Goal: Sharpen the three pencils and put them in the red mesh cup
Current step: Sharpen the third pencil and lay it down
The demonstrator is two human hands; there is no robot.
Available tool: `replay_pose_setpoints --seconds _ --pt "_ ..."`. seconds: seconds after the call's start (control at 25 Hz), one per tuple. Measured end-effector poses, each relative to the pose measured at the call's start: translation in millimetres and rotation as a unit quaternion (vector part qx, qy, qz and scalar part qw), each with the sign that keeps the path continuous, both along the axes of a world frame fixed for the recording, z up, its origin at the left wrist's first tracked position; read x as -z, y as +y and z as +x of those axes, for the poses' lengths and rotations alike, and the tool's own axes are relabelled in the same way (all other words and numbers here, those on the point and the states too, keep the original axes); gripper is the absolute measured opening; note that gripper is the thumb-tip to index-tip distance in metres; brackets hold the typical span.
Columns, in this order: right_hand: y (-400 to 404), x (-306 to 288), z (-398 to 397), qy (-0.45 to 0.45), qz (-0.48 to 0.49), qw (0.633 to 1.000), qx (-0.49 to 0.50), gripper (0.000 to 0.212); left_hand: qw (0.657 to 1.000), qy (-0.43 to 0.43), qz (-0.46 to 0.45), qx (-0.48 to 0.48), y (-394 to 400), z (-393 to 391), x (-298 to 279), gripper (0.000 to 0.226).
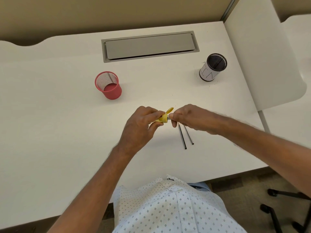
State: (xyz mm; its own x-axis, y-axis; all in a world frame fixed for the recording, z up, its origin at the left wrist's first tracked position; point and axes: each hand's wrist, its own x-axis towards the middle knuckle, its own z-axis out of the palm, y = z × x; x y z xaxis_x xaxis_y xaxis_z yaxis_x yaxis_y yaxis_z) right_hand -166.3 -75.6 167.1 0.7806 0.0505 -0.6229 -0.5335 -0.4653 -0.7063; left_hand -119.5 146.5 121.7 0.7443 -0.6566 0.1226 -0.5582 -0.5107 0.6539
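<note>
My left hand [143,121] grips a yellow sharpener [164,117] with its lid flipped up, just above the white desk [50,115]. My right hand [190,117] pinches a pencil whose end sits in the sharpener; only a short grey bit of it [169,118] shows between the hands. Two more dark pencils [186,135] lie side by side on the desk just below my right hand. The red mesh cup [108,85] stands upright to the upper left of my hands and looks empty.
A black mesh cup with a white paper label [212,68] stands at the back right. A grey cable hatch [149,46] is set into the desk behind. The desk's front edge is near my body; chair legs [286,207] show on the floor at right.
</note>
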Motion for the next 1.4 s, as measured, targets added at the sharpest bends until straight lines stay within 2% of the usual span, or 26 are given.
replay_pose_setpoints --seconds 0.08,0.12,0.2,0.28,0.32,0.36,0.44,0.48,0.52,0.56,0.6,0.64,0.76,0.8,0.84,0.92,0.96,1.0,1.04,1.08,1.16,1.2,1.24,1.28,1.32,1.4 --pt "5.5 4.3 -11.1 -0.111 -0.151 0.979 -0.074 0.027 1.0 0.011 -0.001 -0.003 0.8 2.4 -0.9 0.031" --pt "7.6 6.0 -17.7 -0.192 -0.219 0.949 -0.117 0.018 1.0 0.016 -0.002 -0.003 0.3 3.3 -1.4 0.031" --pt "7.9 11.6 -27.0 -0.349 -0.344 0.852 -0.183 0.013 1.0 0.023 -0.007 0.003 -0.6 5.2 -2.0 0.031" --pt "2.8 14.0 -30.2 -0.457 -0.436 0.746 -0.211 0.019 1.0 0.027 -0.008 0.011 -2.1 4.8 -2.2 0.031" --pt "2.1 14.8 -30.9 -0.469 -0.446 0.733 -0.211 0.023 1.0 0.026 -0.008 0.01 -2.6 4.1 -2.5 0.031" --pt "3.7 15.3 -30.7 -0.446 -0.429 0.759 -0.204 0.026 1.0 0.023 -0.007 0.008 -2.7 3.5 -2.5 0.03" --pt "6.5 12.2 -22.6 -0.307 -0.316 0.883 -0.158 0.033 1.0 0.015 -0.005 0.001 -2.2 2.2 -2.3 0.03" --pt "4.5 10.2 -15.1 -0.195 -0.207 0.952 -0.113 0.035 1.0 0.01 -0.003 0.0 -2.0 1.3 -2.6 0.03" --pt "1.4 8.4 -7.2 -0.079 -0.072 0.993 -0.05 0.038 1.0 0.002 -0.001 0.0 -2.0 0.5 -3.5 0.03" --pt "-2.1 7.1 -0.2 0.02 0.045 0.999 0.019 0.04 1.0 -0.009 0.001 0.0 -2.6 0.6 -4.2 0.031" --pt "-3.5 5.2 4.8 0.074 0.107 0.989 0.068 0.041 1.0 -0.017 0.001 0.001 -3.4 2.2 -4.7 0.031" --pt "-1.9 5.7 6.0 0.079 0.114 0.987 0.085 0.041 1.0 -0.017 0.001 0.0 -3.6 3.7 -5.4 0.031" --pt "6.4 10.6 -7.5 -0.077 -0.051 0.996 0.02 0.028 1.0 0.014 -0.002 0.002 -4.1 6.0 -7.1 0.029" --pt "7.3 11.5 -15.0 -0.163 -0.118 0.979 -0.028 0.018 1.0 0.021 -0.003 0.004 -4.6 6.3 -6.6 0.029" --pt "5.6 13.5 -21.2 -0.257 -0.198 0.942 -0.086 0.011 1.0 0.026 -0.003 0.008 -4.8 6.4 -6.1 0.029" --pt "0.6 18.1 -29.2 -0.428 -0.384 0.798 -0.18 0.015 0.999 0.037 -0.004 0.019 -6.5 5.6 -5.0 0.029" --pt "-2.0 19.5 -30.7 -0.475 -0.434 0.739 -0.201 0.018 0.999 0.038 -0.006 0.02 -7.9 5.0 -4.6 0.029" --pt "-2.6 19.8 -30.4 -0.492 -0.447 0.719 -0.204 0.021 0.999 0.038 -0.01 0.018 -8.8 4.3 -4.4 0.029" --pt "-1.0 20.5 -29.3 -0.477 -0.434 0.738 -0.2 0.025 0.999 0.035 -0.011 0.014 -9.1 3.4 -4.2 0.029" --pt "1.1 19.0 -26.6 -0.429 -0.392 0.792 -0.184 0.029 0.999 0.028 -0.01 0.01 -9.3 2.6 -4.0 0.029" --pt "-0.1 12.1 -14.4 -0.212 -0.212 0.948 -0.11 0.039 1.0 0.011 -0.003 0.008 -9.4 1.4 -4.2 0.029" --pt "-3.7 9.3 -6.8 -0.096 -0.078 0.991 -0.046 0.042 1.0 0.003 -0.001 0.01 -9.5 1.6 -4.6 0.03" --pt "-6.8 6.3 -0.9 -0.011 0.025 1.0 0.01 0.044 1.0 -0.002 -0.001 0.01 -9.7 2.3 -5.0 0.03" --pt "-8.0 5.1 2.5 0.012 0.063 0.997 0.031 0.043 1.0 -0.007 0.0 0.011 -10.2 4.5 -5.6 0.031" --pt "-6.4 6.1 2.2 -0.006 0.051 0.998 0.027 0.042 1.0 -0.008 0.001 0.012 -10.1 6.5 -6.2 0.031" --pt "-3.1 7.8 -6.1 -0.073 -0.052 0.996 -0.005 0.029 1.0 0.0 0.0 0.015 -9.6 9.5 -7.7 0.031"
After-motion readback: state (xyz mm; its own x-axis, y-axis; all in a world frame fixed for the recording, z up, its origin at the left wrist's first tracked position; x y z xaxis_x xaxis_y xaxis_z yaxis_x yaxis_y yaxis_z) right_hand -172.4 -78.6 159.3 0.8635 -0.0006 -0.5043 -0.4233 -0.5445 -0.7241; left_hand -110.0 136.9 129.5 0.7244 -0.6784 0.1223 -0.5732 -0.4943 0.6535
